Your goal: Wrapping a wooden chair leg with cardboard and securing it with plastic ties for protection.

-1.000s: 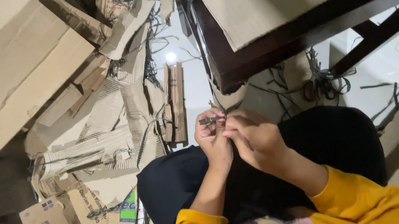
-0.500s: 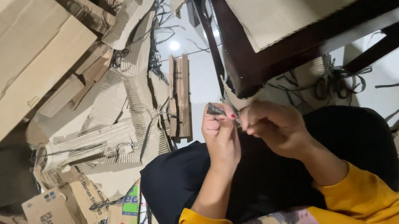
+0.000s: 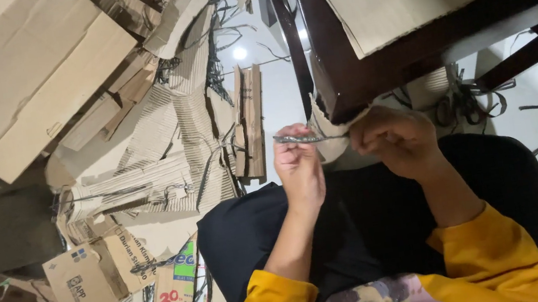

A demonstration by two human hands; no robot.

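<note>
Your left hand (image 3: 299, 168) and right hand (image 3: 393, 139) are raised above your lap, each pinching one end of a thin grey strap (image 3: 305, 138) stretched level between them. The strap sits just below the corner of a dark wooden table (image 3: 342, 72). To your left lies a heap of cardboard pieces (image 3: 108, 137), with a narrow cardboard strip (image 3: 252, 129) standing nearest your left hand.
</note>
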